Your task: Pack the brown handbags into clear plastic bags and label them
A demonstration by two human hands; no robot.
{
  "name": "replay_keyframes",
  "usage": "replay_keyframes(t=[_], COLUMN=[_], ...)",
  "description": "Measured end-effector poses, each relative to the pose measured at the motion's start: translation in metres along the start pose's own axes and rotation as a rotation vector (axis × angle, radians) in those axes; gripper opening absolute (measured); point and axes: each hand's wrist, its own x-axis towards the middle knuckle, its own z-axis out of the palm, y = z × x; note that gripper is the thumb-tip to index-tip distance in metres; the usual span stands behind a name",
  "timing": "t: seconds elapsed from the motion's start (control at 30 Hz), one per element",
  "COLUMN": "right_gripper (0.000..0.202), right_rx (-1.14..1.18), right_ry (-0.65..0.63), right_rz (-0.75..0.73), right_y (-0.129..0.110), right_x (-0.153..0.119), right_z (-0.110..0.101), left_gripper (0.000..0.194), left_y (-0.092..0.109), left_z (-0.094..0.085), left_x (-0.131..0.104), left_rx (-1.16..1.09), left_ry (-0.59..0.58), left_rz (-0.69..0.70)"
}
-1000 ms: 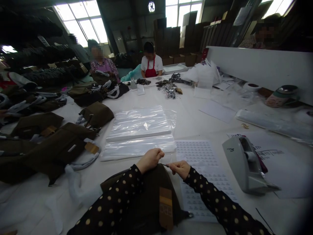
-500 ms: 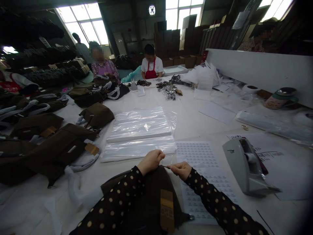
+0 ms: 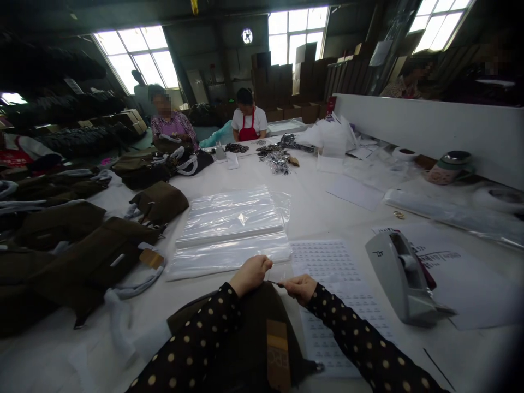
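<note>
A dark olive bag (image 3: pixel 241 338) lies at the near edge of the table, with a brown tag (image 3: pixel 278 352) on its front. Over its top edge, my left hand (image 3: pixel 251 274) is closed in a pinch; what it grips is too small to name. My right hand (image 3: pixel 302 288), just to the right, has its fingers closed on a thin dark tool (image 3: pixel 275 284) whose tip points at the bag's top. Beyond my hands lies a stack of clear plastic bags (image 3: pixel 231 218). A sheet of printed labels (image 3: pixel 327 262) lies partly beneath my right forearm.
More olive bags (image 3: pixel 110 256) with wrapped handles crowd the left. On the right stand a grey tape dispenser (image 3: pixel 397 278), a cup (image 3: pixel 448 168) and a roll of plastic (image 3: pixel 450 210). Metal parts (image 3: pixel 276 158) lie at the far end, near a seated person (image 3: pixel 249 117) in a red apron.
The whole view has tilted slightly upward and shifted, so the scene sits lower. Both hands keep nearly the same pose at the bag's top edge.
</note>
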Motion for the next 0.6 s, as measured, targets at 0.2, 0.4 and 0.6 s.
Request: replay_keyframes(t=[0.2,0.4,0.6], right_gripper=[0.053,0.051,0.062], right_rx=[0.079,0.126,0.111], right_ry=[0.003,0.028,0.383], right_rz=[0.017,-0.021,-0.258], right_y=[0.002,-0.010,-0.040], right_x=[0.001,0.001,-0.057], right_z=[-0.002,0.009,-0.070], left_gripper=[0.028,0.026,0.035], left_y=[0.002,-0.003,0.019], left_z=[-0.001,0.002,-0.032], left_x=[-0.002,0.003,-0.027], left_rx=[-0.023,-0.113,-0.355], left_ry=[-0.002,0.036,0.148], left_rz=[-0.009,-0.027,-0.048])
